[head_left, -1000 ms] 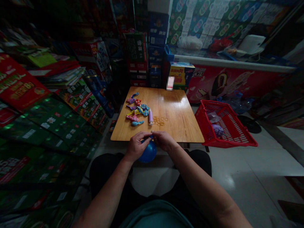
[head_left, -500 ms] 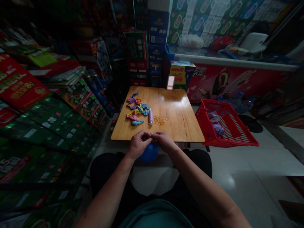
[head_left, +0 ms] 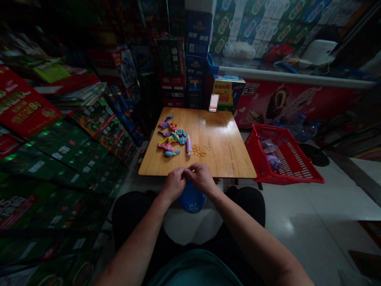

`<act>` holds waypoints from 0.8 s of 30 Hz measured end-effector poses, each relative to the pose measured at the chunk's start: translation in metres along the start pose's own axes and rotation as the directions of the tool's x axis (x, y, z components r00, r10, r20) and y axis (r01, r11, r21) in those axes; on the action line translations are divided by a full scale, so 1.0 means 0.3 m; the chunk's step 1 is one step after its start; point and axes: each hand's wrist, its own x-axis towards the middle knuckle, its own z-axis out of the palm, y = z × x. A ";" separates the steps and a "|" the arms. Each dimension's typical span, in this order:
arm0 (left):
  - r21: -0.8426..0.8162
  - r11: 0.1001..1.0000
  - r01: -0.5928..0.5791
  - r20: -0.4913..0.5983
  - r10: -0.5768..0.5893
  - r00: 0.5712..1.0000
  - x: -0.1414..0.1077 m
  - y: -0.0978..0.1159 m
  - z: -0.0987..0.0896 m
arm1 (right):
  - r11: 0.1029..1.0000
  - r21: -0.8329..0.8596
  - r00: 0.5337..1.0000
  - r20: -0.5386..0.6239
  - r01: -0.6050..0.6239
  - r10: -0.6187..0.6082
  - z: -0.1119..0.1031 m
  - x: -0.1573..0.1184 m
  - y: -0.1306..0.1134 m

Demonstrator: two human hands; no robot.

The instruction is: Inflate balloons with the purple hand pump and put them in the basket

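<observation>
Balloon [head_left: 192, 198], blue and full, hangs just under both hands. Left hand [head_left: 174, 184] and right hand [head_left: 202, 178] stay-free close together, pinching its top, maybe to keep the air in. Pump [head_left: 188, 145] and rubber bands [head_left: 200, 151] lie near on the table [head_left: 220, 139].

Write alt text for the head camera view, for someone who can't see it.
Seen from the wearer's head, a left hand and a right hand hold the top of an inflated blue balloon at the edge of a wooden table. On the table lie deflated balloons, a small purple pump and rubber bands. A red basket sits on the floor at right.
</observation>
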 end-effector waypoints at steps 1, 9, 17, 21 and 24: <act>0.006 1.000 0.001 -0.006 -0.001 1.000 0.001 -0.007 0.003 | 1.000 -0.010 0.999 -0.025 0.024 -0.024 0.005 -0.004 -0.011; -0.640 0.698 0.323 0.045 -0.385 0.922 -0.007 -0.064 -0.012 | 0.871 0.371 0.942 0.033 -0.323 0.335 0.013 -0.009 0.018; -0.735 0.603 0.311 0.016 -0.443 0.896 -0.026 -0.060 0.000 | 0.647 0.475 0.803 0.352 -0.596 0.481 0.011 0.011 0.061; -0.455 0.881 0.128 -0.075 -0.181 0.981 -0.028 -0.043 0.005 | 0.529 0.463 0.703 0.477 -0.711 0.528 0.012 0.045 0.082; -0.190 0.979 -0.071 -0.097 0.054 0.994 -0.024 -0.022 -0.006 | 0.469 0.494 0.681 0.508 -0.732 0.527 0.017 0.060 0.090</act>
